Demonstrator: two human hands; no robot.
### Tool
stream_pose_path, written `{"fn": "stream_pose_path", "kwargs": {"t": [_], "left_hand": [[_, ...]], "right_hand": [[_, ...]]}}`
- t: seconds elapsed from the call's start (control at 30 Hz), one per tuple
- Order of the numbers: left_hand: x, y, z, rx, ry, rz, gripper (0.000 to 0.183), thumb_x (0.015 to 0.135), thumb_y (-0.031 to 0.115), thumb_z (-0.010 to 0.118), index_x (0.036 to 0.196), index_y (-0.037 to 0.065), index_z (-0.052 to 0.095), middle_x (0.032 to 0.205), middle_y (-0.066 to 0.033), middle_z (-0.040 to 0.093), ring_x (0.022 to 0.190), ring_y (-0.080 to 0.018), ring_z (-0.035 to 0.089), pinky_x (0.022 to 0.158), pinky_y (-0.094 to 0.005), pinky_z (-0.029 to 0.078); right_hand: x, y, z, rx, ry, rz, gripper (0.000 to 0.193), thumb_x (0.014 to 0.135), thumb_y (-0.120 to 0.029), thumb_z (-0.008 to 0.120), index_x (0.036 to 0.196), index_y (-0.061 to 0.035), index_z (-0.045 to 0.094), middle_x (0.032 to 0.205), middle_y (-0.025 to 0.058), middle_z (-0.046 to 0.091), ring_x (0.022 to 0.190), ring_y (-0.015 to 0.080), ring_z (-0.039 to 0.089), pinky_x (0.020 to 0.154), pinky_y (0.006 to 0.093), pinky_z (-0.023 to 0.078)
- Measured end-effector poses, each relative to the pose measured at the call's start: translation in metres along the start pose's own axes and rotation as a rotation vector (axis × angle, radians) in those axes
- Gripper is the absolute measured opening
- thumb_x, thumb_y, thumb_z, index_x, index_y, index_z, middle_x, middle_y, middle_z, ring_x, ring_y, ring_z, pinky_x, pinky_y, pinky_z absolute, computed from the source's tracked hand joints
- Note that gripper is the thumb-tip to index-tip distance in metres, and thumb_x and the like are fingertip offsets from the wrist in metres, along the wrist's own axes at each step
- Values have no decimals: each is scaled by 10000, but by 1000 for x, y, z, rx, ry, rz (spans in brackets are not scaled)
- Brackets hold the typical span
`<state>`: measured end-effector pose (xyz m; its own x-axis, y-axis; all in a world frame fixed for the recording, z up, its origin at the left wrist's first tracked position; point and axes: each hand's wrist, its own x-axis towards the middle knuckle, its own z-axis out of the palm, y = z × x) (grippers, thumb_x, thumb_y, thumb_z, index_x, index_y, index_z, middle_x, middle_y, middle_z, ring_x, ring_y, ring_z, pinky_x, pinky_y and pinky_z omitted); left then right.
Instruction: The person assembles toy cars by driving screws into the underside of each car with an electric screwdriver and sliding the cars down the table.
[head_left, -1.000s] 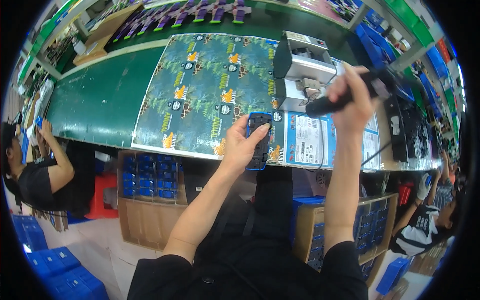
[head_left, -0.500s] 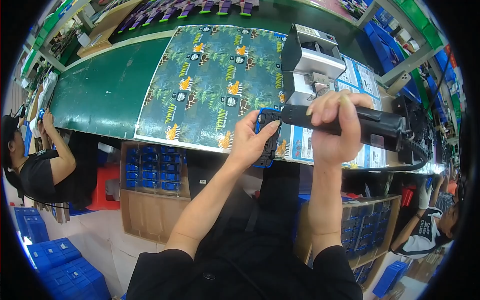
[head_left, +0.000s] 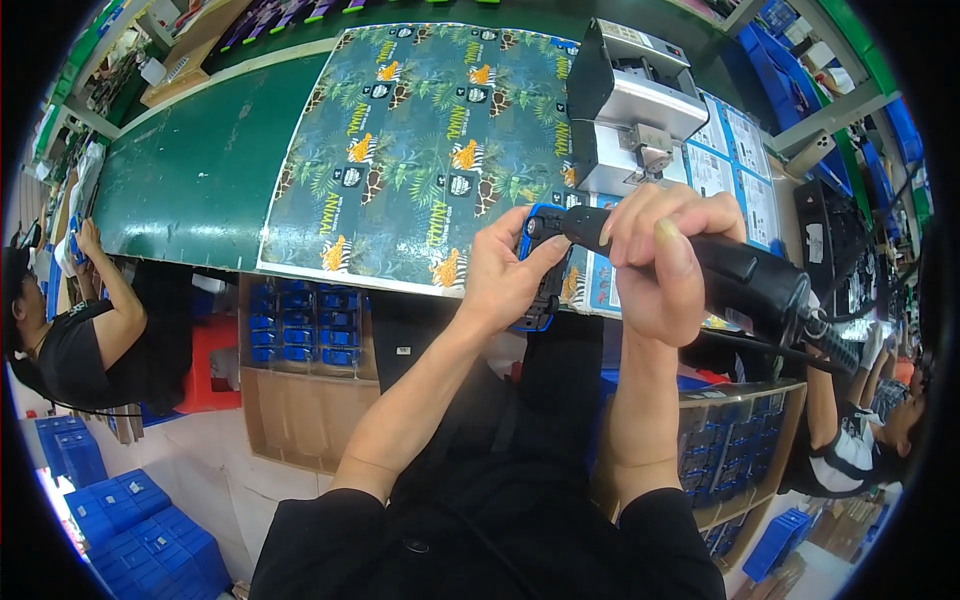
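My left hand (head_left: 505,272) is closed around a blue-rimmed black plastic toy car body (head_left: 546,290) at the bench's front edge, its thumb pressing on the dark face. My right hand (head_left: 665,250) wraps around a black electric screwdriver (head_left: 748,272), which lies nearly level. The screwdriver's front end points left and meets the toy car body near my left thumb; its bit is hidden. A cord leaves the tool's right end. Just beyond my hands stands a silver-and-black screw feeder (head_left: 640,110).
Printed animal-pattern sheets (head_left: 400,170) cover part of the green bench (head_left: 190,190). Below the bench, cardboard boxes hold blue parts (head_left: 300,415) at left and dark blue ones (head_left: 735,455) at right. Co-workers sit at far left (head_left: 85,330) and far right (head_left: 845,455). Blue crates (head_left: 150,550) stand lower left.
The screwdriver's rear end has swung down and nearer me, with its front end still at the toy car body. My left hand keeps its hold. The bench sits slightly higher in view.
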<state>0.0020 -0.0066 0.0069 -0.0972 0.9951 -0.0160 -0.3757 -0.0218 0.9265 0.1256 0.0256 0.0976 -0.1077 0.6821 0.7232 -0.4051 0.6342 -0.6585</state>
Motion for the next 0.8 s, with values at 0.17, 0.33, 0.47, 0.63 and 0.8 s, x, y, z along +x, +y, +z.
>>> {"fn": "stream_pose_path", "kwargs": {"t": [0.17,0.33,0.47,0.63,0.8], "left_hand": [[-1,3,3,13,4,25,201,895,45,700,1081,-22,661,950,-38,712,817,-52,622,725,-234,522],[-2,-1,3,33,-2,40,205,887,44,711,1077,-23,669,951,-39,715,821,-53,623,731,-232,523],[-3,4,4,47,-6,4,219,874,47,729,1074,-28,681,956,-45,716,816,-59,627,733,-237,526],[9,8,4,-60,24,22,225,871,68,736,1076,-5,679,954,-52,715,799,-87,647,720,-257,537],[29,10,-4,-549,151,-242,285,884,52,695,1142,22,578,1048,-121,680,853,-190,685,733,-373,601]], "right_hand": [[-4,-1,-1,113,75,27,227,845,-46,698,878,-53,474,702,94,570,604,164,562,657,328,509],[-7,-2,-5,161,106,1,235,848,-83,704,877,-54,473,697,92,562,595,168,562,652,334,513],[-6,-4,-7,122,89,-16,205,863,-62,675,887,-44,472,687,91,556,572,171,557,644,339,515],[22,-22,-19,211,107,-37,117,955,-165,501,906,-59,509,677,65,504,582,192,520,615,369,463],[65,-20,-48,49,233,-98,114,923,-119,600,960,-12,605,682,77,549,596,198,552,659,358,471]]}}
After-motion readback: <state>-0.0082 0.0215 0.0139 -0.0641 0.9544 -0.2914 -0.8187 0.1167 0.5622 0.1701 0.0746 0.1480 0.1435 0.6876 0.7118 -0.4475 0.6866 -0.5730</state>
